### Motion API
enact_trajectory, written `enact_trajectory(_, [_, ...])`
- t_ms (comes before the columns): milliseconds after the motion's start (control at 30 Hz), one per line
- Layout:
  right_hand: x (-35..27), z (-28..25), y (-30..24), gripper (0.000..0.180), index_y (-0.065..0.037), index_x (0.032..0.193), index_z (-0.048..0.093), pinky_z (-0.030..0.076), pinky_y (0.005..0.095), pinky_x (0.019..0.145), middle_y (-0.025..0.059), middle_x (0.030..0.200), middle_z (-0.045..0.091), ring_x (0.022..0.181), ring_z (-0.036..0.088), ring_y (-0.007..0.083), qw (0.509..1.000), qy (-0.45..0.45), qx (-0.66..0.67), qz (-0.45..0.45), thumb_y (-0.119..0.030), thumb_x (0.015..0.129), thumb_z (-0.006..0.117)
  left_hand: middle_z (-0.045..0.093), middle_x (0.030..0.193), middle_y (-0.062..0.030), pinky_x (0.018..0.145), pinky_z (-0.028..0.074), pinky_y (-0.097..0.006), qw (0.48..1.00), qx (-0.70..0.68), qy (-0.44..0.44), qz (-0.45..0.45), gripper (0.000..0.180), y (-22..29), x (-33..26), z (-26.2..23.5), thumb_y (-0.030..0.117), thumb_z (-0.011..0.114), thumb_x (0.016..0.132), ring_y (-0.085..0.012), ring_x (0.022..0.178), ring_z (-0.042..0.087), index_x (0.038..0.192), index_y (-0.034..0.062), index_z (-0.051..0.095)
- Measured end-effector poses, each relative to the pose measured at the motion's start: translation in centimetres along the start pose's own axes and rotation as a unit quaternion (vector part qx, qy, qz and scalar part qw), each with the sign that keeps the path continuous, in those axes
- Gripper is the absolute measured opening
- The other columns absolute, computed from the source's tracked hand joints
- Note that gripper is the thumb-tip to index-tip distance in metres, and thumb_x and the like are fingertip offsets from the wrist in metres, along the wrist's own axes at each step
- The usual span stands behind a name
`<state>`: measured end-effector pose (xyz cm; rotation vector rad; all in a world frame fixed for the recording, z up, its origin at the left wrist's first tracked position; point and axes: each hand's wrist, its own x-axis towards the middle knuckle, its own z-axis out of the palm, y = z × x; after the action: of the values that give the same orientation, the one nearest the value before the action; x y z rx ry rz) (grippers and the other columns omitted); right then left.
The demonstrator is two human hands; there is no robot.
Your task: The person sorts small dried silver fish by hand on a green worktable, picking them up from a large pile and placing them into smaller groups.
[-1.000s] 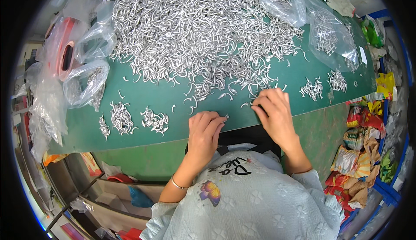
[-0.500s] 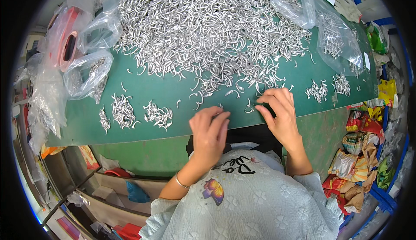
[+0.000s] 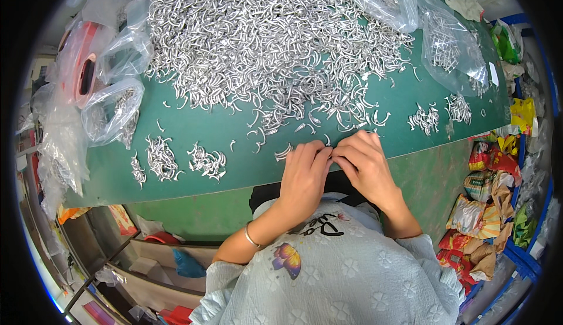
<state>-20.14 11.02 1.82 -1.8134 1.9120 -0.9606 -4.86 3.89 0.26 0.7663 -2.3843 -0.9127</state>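
Observation:
My left hand [image 3: 304, 177] and my right hand [image 3: 368, 167] meet fingertip to fingertip over the front edge of the green table [image 3: 246, 179]. Both are closed in a pinch; whatever lies between the fingertips is too small and covered to name. Beside my left fingers lie a few small curved silver metal pieces [image 3: 284, 152]. Beyond my hands spreads a large heap of such curved pieces [image 3: 252, 38], with loose ones along its near edge. Small sorted-looking piles lie to the left, among them one pile [image 3: 162, 158] and another pile [image 3: 207, 162].
On the right are two small piles, one pile [image 3: 423, 118] nearer me. Clear plastic bags with metal pieces stand at the right [image 3: 443, 46] and left [image 3: 126, 111]. A red-and-pink plastic object [image 3: 82, 61] sits far left. Packed shelves [image 3: 522, 254] flank the right side.
My hands have come together from apart: the left moved right, and the right moved slightly left and down. Their fingertips now touch. The view has shifted slightly.

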Motion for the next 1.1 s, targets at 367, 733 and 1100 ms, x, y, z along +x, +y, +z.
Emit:
enact_trajectory(367, [1.1,0.2,0.4,0.017,-0.005,0.092,0.068,0.036,0.0349,0.078,0.0033,0.094,0.057,0.090,0.051,0.0218,0.996,0.006,-0.089,-0.020,-0.004,0.076,0.068,0.058,0.100,-0.0147,0.076,0.047,-0.038,0.998,-0.015,0.030,-0.047,0.034,0.1,-1.9,-1.3,-0.004,0.073,0.075,-0.0314,0.086,0.057,0.107,-0.0019,0.062])
enact_trajectory(733, [-0.9,-2.2,1.2,0.020,-0.004,0.094,0.067,0.041,0.0377,0.075,0.0077,0.093,0.061,0.086,0.056,0.0269,0.995,0.084,-0.049,0.037,-0.001,0.075,0.072,0.058,0.099,-0.0131,0.074,0.047,-0.039,0.996,-0.043,0.066,-0.034,0.031,0.1,-1.0,0.0,-0.002,0.073,0.076,-0.0300,0.085,0.056,0.105,-0.0005,0.063])
enact_trajectory(1100, [-1.6,-1.8,1.0,0.017,-0.005,0.090,0.067,0.037,0.0370,0.072,0.0051,0.090,0.059,0.082,0.053,0.0250,0.980,0.073,-0.164,0.083,-0.003,0.074,0.072,0.055,0.103,-0.0118,0.075,0.045,-0.038,1.000,-0.010,0.013,-0.024,0.031,0.2,-0.8,-0.2,0.000,0.077,0.071,-0.0282,0.086,0.053,0.099,0.0015,0.064])
